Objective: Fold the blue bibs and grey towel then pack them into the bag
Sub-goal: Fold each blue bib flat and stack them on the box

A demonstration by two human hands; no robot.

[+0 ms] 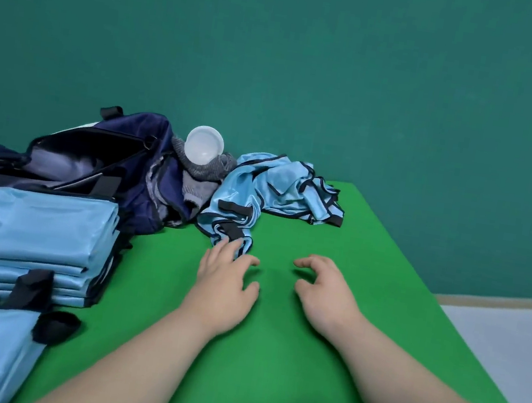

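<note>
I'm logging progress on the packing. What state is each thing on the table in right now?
Bag: open, lying slumped.
Folded bibs: folded, stacked in front of the bag.
Loose bibs: unfolded, crumpled in a heap.
Grey towel: unfolded, bunched against the bag.
White bowl: tipped up on the towel.
Left hand: open, fingertips on the loose bibs' edge.
Right hand: loosely curled, holding nothing.

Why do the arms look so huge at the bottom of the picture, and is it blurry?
Head view: the wide-angle lens stretches whatever is close, so the arms swell toward the bottom edge and the table seems to narrow farther away. Head view: the light is soft and even, with only faint shadows under the left hand and right hand. Head view: everything looks slightly soft, with no strong glare.
</note>
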